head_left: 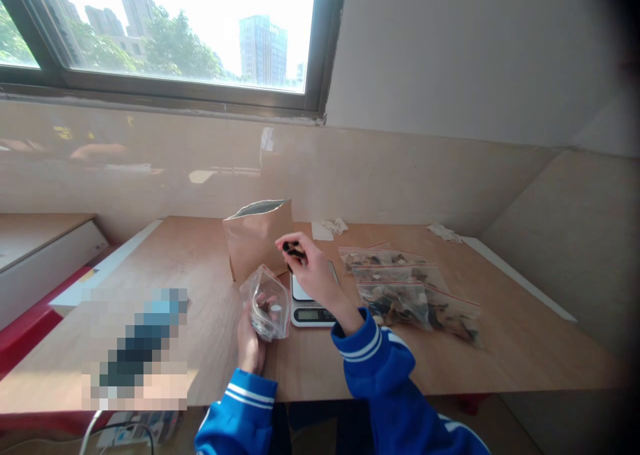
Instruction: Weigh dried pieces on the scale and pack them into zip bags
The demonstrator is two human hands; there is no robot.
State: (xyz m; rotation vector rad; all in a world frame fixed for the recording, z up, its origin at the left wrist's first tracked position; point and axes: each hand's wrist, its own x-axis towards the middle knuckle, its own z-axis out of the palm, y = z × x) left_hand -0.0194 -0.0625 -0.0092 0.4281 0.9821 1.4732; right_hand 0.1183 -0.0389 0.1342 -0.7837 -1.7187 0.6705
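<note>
My left hand (250,342) is wrapped round a clear zip bag (273,295), held upright with its mouth open. A few small pieces show through the plastic. My right hand (316,274) is raised above the kitchen scale (313,318), its fingers closed on dark dried pieces (294,248); their exact kind is unclear. The white scale is partly hidden by my right hand and forearm, and its display cannot be read. Just behind the zip bag, a brown paper pouch (260,235) stands with its top open.
Several zip bags of dark and brown dried pieces (395,302) lie right of the scale. Crumpled white scraps (335,226) lie near the wall. A blurred-out object (143,345) is on the table's left, by a white cable (89,432). A window (190,35) is above.
</note>
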